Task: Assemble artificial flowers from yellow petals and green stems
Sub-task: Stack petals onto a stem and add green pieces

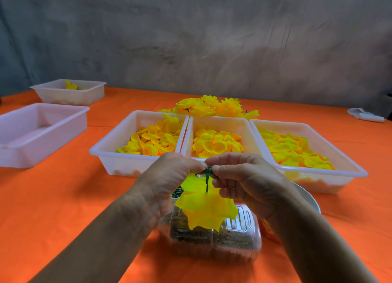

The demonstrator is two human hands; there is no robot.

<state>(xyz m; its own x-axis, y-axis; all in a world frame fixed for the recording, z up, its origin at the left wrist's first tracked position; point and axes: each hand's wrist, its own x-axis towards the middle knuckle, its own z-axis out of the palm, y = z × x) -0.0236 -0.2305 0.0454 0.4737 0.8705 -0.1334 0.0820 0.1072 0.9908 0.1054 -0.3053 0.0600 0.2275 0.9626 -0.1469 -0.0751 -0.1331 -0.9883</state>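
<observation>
Now the left hand (169, 176) and the right hand (239, 178) both pinch the green stem (207, 175) with curled fingers; yellow petals (207, 206) hang on it, above the near worktop (63, 198).

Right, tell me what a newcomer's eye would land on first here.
First, the two hands at centre: the left hand and right hand both pinch a green stem with a yellow petal layer hanging from it. Behind them, three white trays of yellow petals sit side by side on the orange tablecloth, with a pile of finished flowers beyond.
</observation>
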